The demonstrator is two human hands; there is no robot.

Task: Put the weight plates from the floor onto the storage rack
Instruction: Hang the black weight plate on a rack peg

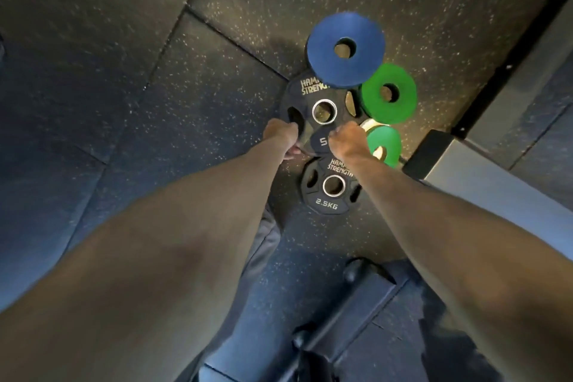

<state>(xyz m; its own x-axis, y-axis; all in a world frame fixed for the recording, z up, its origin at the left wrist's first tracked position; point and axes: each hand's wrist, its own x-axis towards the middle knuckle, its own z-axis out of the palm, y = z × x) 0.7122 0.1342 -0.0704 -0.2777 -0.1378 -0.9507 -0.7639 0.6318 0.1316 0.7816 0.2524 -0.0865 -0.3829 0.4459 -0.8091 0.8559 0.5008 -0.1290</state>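
Observation:
A black 5 kg weight plate point(313, 96) with a steel-ringed hole lies on the rubber floor. My left hand point(280, 133) grips its near-left edge, fingers hooked into a grip slot. My right hand point(348, 138) curls over its near-right edge. A smaller black 2.5 kg plate point(328, 205) lies nearer to me, between my forearms. A blue plate point(345, 49) overlaps the far edge of the 5 kg plate. To the right lie a green plate point(389, 93) and a second green plate point(384, 146), which is partly behind my right wrist.
Speckled dark rubber floor tiles point(155, 87) spread out to the left and far side. A grey metal frame base point(483, 177) runs along the right. A dark bar with round end caps point(347, 313) lies at the bottom near my feet.

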